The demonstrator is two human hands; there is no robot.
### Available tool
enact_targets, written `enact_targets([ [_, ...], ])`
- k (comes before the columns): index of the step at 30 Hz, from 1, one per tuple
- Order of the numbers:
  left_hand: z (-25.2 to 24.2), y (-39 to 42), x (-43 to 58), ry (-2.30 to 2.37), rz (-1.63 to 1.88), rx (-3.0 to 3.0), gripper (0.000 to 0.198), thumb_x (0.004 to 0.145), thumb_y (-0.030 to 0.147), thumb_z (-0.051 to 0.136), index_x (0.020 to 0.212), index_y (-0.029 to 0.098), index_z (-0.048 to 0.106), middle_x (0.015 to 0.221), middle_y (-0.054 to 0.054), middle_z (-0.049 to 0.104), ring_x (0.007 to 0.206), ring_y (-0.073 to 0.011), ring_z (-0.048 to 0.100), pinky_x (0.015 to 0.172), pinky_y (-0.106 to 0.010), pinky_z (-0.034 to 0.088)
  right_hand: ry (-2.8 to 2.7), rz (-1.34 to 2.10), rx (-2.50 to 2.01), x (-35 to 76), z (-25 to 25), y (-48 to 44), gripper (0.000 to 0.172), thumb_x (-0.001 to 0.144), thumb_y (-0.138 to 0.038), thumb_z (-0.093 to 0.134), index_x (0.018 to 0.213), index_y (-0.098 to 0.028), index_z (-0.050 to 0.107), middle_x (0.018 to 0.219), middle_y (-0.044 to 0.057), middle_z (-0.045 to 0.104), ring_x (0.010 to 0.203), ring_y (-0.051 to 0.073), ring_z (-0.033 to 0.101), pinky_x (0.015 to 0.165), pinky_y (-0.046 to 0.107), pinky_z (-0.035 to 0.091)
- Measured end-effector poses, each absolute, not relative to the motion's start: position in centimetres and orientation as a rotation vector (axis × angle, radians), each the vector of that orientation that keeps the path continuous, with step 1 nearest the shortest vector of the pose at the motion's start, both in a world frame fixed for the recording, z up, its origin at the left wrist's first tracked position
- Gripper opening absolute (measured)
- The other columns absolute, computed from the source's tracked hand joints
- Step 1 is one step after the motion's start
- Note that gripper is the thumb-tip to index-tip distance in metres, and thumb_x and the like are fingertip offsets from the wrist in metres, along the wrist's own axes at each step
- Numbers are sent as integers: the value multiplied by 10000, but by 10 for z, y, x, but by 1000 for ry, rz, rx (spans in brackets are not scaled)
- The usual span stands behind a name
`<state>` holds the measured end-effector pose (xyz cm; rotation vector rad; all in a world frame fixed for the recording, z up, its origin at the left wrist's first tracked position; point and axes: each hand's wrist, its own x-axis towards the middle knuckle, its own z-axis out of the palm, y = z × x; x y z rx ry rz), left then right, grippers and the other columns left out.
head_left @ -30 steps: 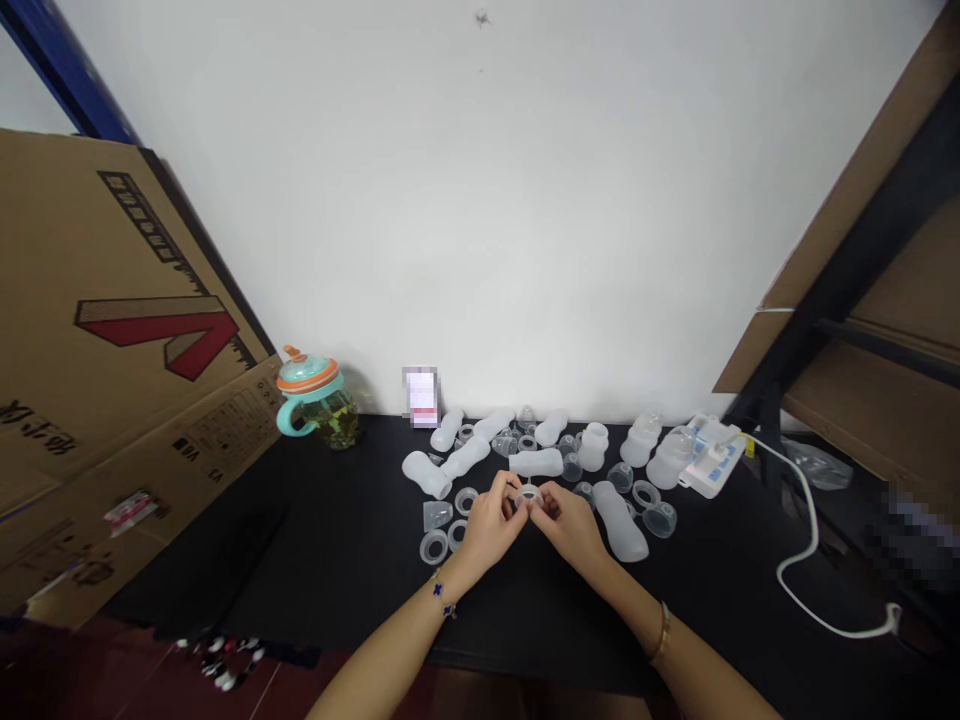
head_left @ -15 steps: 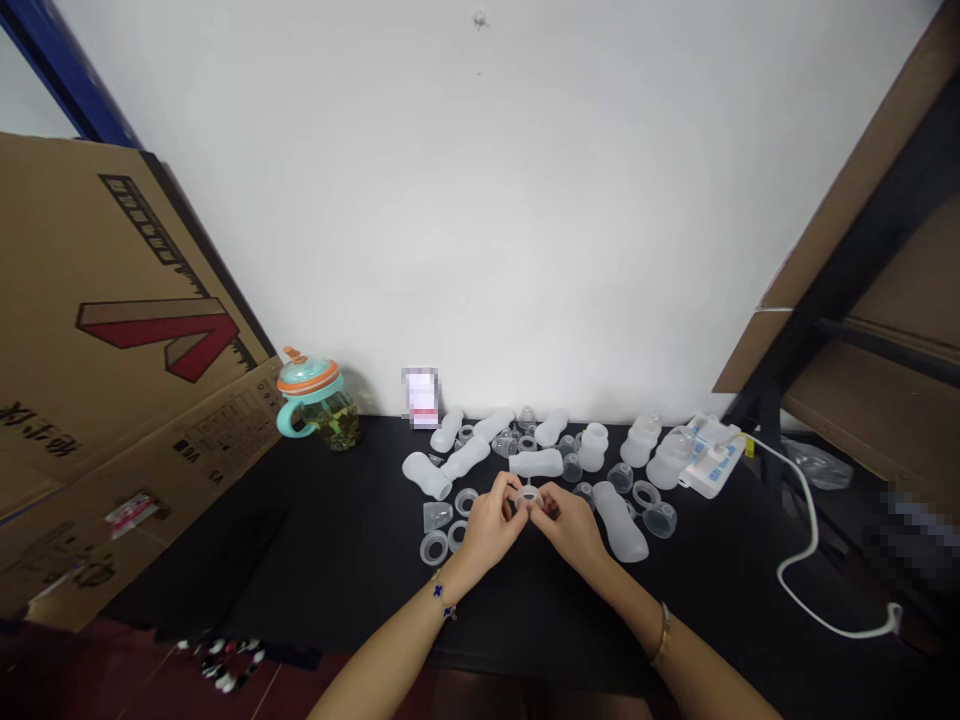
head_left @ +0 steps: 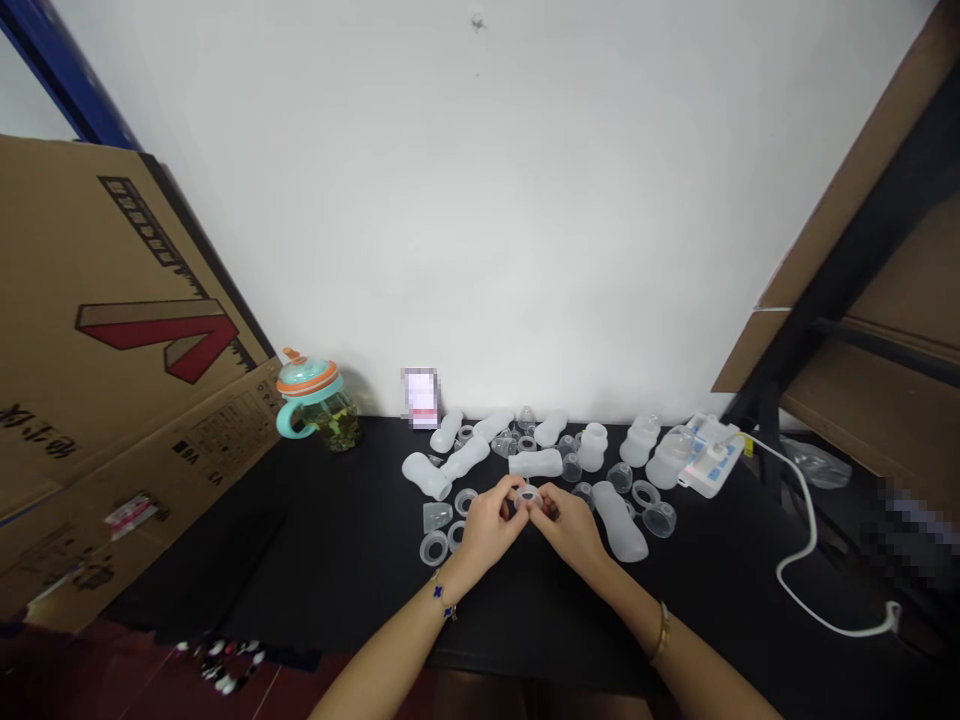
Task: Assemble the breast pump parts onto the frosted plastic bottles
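Observation:
Between my two hands, just above the black table, is a translucent baby bottle collar ring (head_left: 529, 495). My left hand (head_left: 491, 522) pinches its left side with thumb and fingers. On the opposite side, my right hand (head_left: 566, 520) grips it the same way. Whether a nipple sits inside the ring is too small to tell. Right behind the hands lies a frosted bottle (head_left: 535, 463) on its side. Another bottle (head_left: 620, 522) lies right of my right hand, beside a clear cap (head_left: 660, 519). Loose collar rings (head_left: 433, 548) lie left of my left hand, near a clear cap (head_left: 437, 516).
Several more bottles, caps and rings are spread along the wall. A white power strip (head_left: 711, 455) with a trailing cable (head_left: 814, 530) is at the right. A teal-lidded jug (head_left: 319, 400) stands at the left by a cardboard box (head_left: 150, 400). A blurred upright card-like thing (head_left: 421, 398) leans against the wall.
Almost nothing differs. Both hands stay on the collar ring, with only a slight shift of the fingers.

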<state>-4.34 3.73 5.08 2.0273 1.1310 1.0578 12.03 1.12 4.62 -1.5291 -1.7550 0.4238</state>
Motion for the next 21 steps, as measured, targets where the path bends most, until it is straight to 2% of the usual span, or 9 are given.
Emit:
enact_targets([
  [13,51,40,-45,1173,1115,2140,267,896,216,568,1114,230,721,862,-21,708,558,-120,528,571,-244,409,-1741,486,-1518,119,47,9,211,944,-395,538,882,-229,653,709,-13,663,633,165,609,576,257,381],
  [21,50,38,-46,1210,1082,2197,340,892,167,546,1183,246,702,913,-16,686,636,-123,577,643,-245,440,-1776,496,-1540,120,51,10,225,941,-386,539,820,-225,638,685,-21,644,625,159,599,583,257,370],
])
